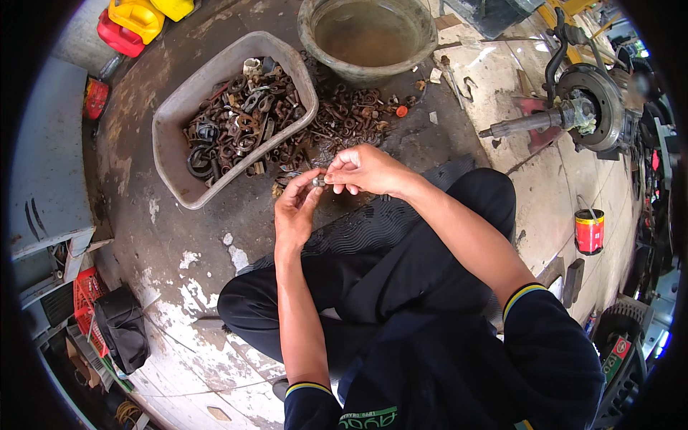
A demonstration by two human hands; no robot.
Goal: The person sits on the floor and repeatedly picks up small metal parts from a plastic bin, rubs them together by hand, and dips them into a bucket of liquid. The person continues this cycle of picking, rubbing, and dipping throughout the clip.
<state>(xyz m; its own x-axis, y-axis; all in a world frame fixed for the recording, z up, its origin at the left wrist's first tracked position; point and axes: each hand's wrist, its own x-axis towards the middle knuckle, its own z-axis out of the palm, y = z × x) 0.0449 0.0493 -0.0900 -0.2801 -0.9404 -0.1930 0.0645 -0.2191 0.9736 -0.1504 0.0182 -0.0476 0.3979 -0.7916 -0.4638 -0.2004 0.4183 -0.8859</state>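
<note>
A small silvery metal fastener (317, 183), perhaps a bolt or nut, is pinched between the fingertips of my left hand (294, 212). From the other side, the thumb and fingers of my right hand (366, 171) grip its right end and hide part of it. Just beyond both hands, a pile of rusty nuts, bolts and washers (352, 115) lies on the stained floor. To the left of it stands a grey plastic tub (171, 148), heaped with rusty hardware (244, 118), including springs and rings.
A round basin (306, 37) of murky brown water stands behind the pile. On the right are an axle shaft with a hub (529, 122) and a red can (589, 236) with a handle. A grey metal cabinet (48, 161) borders the left, near a black bag (122, 328).
</note>
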